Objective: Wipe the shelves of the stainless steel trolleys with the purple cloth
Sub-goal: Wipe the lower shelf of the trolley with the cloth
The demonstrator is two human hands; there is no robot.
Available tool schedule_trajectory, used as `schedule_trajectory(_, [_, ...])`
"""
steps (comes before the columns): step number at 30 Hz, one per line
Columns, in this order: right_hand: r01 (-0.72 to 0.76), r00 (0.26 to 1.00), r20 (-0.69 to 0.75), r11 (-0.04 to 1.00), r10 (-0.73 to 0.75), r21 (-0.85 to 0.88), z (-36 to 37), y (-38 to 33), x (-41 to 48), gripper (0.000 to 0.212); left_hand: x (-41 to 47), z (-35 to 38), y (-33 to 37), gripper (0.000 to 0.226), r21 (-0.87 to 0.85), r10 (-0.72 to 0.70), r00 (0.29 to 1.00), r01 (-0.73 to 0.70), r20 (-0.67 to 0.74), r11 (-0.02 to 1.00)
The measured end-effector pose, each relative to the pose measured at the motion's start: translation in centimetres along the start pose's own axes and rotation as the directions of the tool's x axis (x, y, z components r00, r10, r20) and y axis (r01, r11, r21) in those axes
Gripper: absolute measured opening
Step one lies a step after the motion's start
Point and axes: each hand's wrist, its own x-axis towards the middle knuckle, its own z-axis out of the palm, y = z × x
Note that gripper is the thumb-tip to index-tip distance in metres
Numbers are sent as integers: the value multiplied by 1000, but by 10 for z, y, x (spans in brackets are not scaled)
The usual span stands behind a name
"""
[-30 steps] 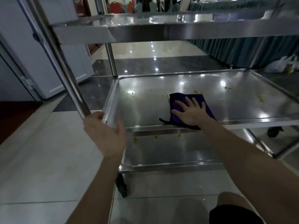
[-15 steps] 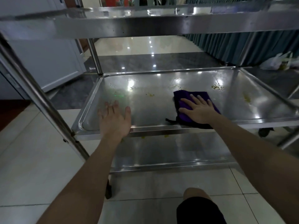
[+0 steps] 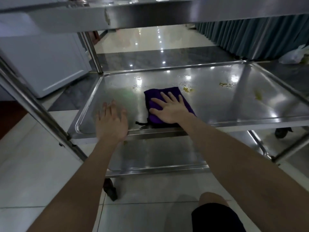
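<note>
A stainless steel trolley fills the view. Its middle shelf point(image 3: 217, 104) carries yellow food smears point(image 3: 188, 89) toward the back and right. The folded purple cloth point(image 3: 154, 96) lies on that shelf near the front edge. My right hand point(image 3: 168, 108) presses flat on the cloth, fingers spread. To the left of the cloth, my left hand point(image 3: 111, 123) rests flat on the bare shelf near its front rim, fingers apart and holding nothing. The top shelf point(image 3: 150, 12) crosses overhead and the bottom shelf point(image 3: 158, 154) shows below.
Trolley posts point(image 3: 38, 114) slant at the left and a rear post point(image 3: 92, 51) stands behind. A black castor point(image 3: 110, 190) sits on the tiled floor. A white door point(image 3: 50, 64) is at left, teal skirting point(image 3: 250, 36) and a plastic bag point(image 3: 296, 55) at right. My knee point(image 3: 214, 213) is below.
My left hand let go of the trolley post and came to rest flat on the middle shelf. The right hand and cloth moved a little away from the front edge.
</note>
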Motion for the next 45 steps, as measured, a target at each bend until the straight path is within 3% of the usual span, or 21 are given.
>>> schedule_trajectory(3, [-105, 994, -29, 994, 104, -9, -15, 82, -34, 83, 2, 2, -2, 88, 9, 13, 1000, -13, -26, 1000])
schedule_trajectory(6, [-209, 978, 1, 972, 210, -105, -33, 174, -78, 111, 4, -1, -3, 87, 50, 44, 999, -44, -11, 998])
schedule_trajectory(8, [-266, 964, 5, 958, 268, -108, -39, 206, -91, 116, 5, 0, -4, 82, 117, 125, 992, -122, -18, 986])
schedule_trajectory(10, [-313, 950, -24, 949, 312, -47, -35, 208, -89, 97, 7, 1, -5, 85, 275, 160, 987, -158, 14, 948])
schedule_trajectory(11, [-326, 945, -46, 945, 325, -19, -32, 205, -86, 89, 7, -2, -2, 84, 271, 109, 994, -106, 4, 957])
schedule_trajectory(13, [-324, 943, -78, 946, 323, 0, -25, 197, -79, 85, 6, -6, 5, 79, 188, 34, 994, -14, -103, 982])
schedule_trajectory(17, [-301, 949, -88, 953, 302, 23, -17, 191, -76, 92, -14, 1, 77, 80, 72, 105, 977, -93, -186, 993])
schedule_trajectory(20, [-288, 952, -93, 957, 290, 35, -16, 185, -75, 91, -26, 17, 168, 86, -45, 194, 978, -198, -79, 979])
schedule_trajectory(23, [-286, 951, -104, 957, 290, 49, -17, 185, -73, 91, -29, 41, 217, 86, -17, 235, 971, -235, 34, 972])
schedule_trajectory(29, [-237, 967, -75, 967, 244, 88, -27, 232, -90, 98, -27, 57, 206, 101, 59, 145, 976, -156, 163, 986])
schedule_trajectory(33, [-400, 911, -62, 911, 407, 105, -48, 305, -121, 97, -30, 51, 203, 97, 66, 144, 970, -160, 196, 985])
schedule_trajectory(36, [-502, 862, -48, 862, 505, 67, -54, 318, -123, 90, -31, 54, 205, 95, 48, 181, 967, -192, 177, 980])
schedule_trajectory(38, [-464, 885, -41, 886, 464, 23, -49, 285, -106, 89, -30, 57, 204, 97, 39, 218, 959, -229, 181, 973])
schedule_trajectory(42, [-216, 976, -22, 976, 216, -2, -31, 186, -64, 89, -23, 61, 195, 106, 39, 230, 961, -238, 154, 970])
schedule_trajectory(45, [-143, 990, -7, 990, 143, 17, -31, 181, -61, 84, -19, 64, 190, 110, 35, 224, 964, -231, 147, 972])
